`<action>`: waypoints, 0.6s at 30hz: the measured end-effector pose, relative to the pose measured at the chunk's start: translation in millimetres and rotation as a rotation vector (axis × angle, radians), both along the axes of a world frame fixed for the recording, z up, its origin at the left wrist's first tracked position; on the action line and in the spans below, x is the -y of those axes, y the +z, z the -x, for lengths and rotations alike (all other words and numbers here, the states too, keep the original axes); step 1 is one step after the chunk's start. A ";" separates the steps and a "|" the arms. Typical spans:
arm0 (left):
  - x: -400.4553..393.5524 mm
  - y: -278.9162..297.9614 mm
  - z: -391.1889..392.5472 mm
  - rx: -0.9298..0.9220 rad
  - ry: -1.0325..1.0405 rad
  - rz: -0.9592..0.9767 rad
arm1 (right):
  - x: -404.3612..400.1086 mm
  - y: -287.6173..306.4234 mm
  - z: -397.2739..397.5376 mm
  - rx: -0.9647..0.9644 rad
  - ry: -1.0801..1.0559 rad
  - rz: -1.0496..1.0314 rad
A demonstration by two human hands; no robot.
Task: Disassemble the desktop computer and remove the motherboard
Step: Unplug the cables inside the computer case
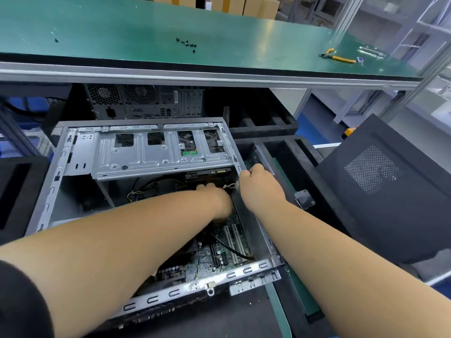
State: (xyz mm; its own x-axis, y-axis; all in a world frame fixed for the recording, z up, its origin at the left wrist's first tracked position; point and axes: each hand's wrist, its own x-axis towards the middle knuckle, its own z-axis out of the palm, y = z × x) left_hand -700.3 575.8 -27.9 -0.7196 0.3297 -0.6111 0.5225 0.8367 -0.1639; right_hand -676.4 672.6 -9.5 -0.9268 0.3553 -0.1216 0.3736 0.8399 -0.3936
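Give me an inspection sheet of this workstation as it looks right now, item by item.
Surface: green bench top, raised behind the case.
Job's things: open computer case; motherboard inside it.
Clutter: loose screws and yellow-handled pliers on the bench.
Hands: left hand reaches into the case, fingers hidden; right hand grips the case's right edge.
Cables: wire bundle inside; black cable across the board.
Surroundings: second computer behind; black side panel to the right.

Two computer cases were in view: one open case (146, 152) at centre, a second closed case (144, 101) at 12 o'clock behind it. One motherboard (214, 259) lay inside. One detached side panel (380, 186) stood at 3 o'clock. One pair of yellow-handled pliers (338, 57) lay on the desk (122, 28) at 1 o'clock. Two hands worked: left hand (219, 198), right hand (258, 181).
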 end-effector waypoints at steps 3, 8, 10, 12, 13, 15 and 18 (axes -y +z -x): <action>4.9 -1.6 -5.9 -0.050 -0.072 -0.148 | 2.2 -0.9 -0.5 0.010 0.029 -0.017; 20.1 14.2 -17.3 -0.055 -0.045 -0.406 | 1.5 2.8 0.7 -0.035 -0.033 0.055; 21.0 19.5 -24.5 0.030 -0.025 -0.499 | 1.3 3.7 2.3 -0.013 -0.044 0.114; 18.3 18.6 -30.2 0.170 -0.001 -0.561 | -0.9 5.0 0.7 -0.009 -0.030 0.149; 16.1 17.0 -32.3 0.229 0.001 -0.568 | -2.1 6.9 -1.6 -0.022 -0.027 0.184; 10.9 12.5 -36.1 0.295 -0.008 -0.555 | -6.0 8.8 -6.5 -0.072 -0.020 0.197; 0.8 5.4 -40.9 0.322 -0.078 -0.499 | -10.4 11.1 -17.1 -0.075 0.032 0.157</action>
